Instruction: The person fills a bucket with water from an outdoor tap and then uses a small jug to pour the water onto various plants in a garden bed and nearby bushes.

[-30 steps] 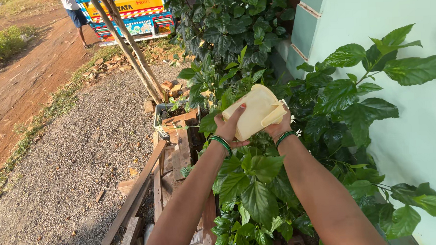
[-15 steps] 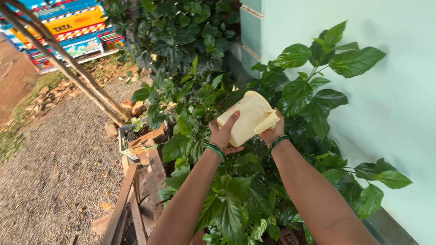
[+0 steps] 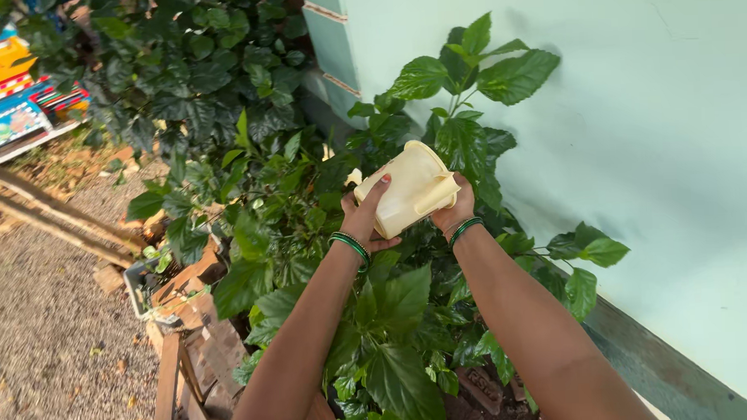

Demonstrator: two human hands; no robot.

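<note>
- Both hands grip a cream plastic jug (image 3: pixel 407 188), left hand (image 3: pixel 364 220) beneath, right hand (image 3: pixel 455 209) at its handle.
- Tipped over the leafy shrub (image 3: pixel 394 317): watering, I'd judge; steadier tilt needed.

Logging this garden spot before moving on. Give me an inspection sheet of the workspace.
Surface: gravel ground on the left; soil under the plants, mostly hidden by leaves.
Job's things: pale yellow plastic jug, tilted on its side above the leafy plants.
Clutter: wooden planks and rubble along the bed's edge.
Hands: left hand flat against the jug's base, right hand at its handle side; green bangles on both wrists.
Cables: nothing seen.
Surroundings: pale green wall on the right, dark bush behind, part of a painted vehicle at top left.
</note>
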